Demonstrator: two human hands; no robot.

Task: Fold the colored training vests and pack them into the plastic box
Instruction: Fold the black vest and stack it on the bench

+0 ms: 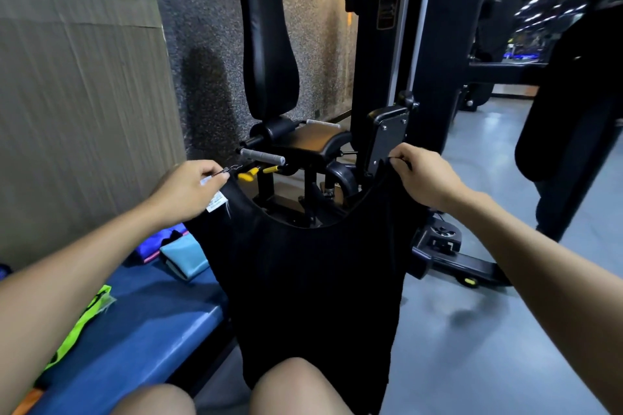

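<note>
Black vest (313, 280) hangs in front of the blue bench (135, 330); my left hand (188, 190) and right hand (424, 175) pinch its shoulder straps, well apart. It seems light and limp, so I keep these strap grips.

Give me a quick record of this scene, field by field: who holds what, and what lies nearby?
left hand: pinches one shoulder strap of the black vest
right hand: pinches the other strap
black vest: hangs unfolded, held up in front of the knees
blue bench: carries a neon yellow vest and a folded light blue cloth
plastic box: not in view
background: gym machine seat
</note>
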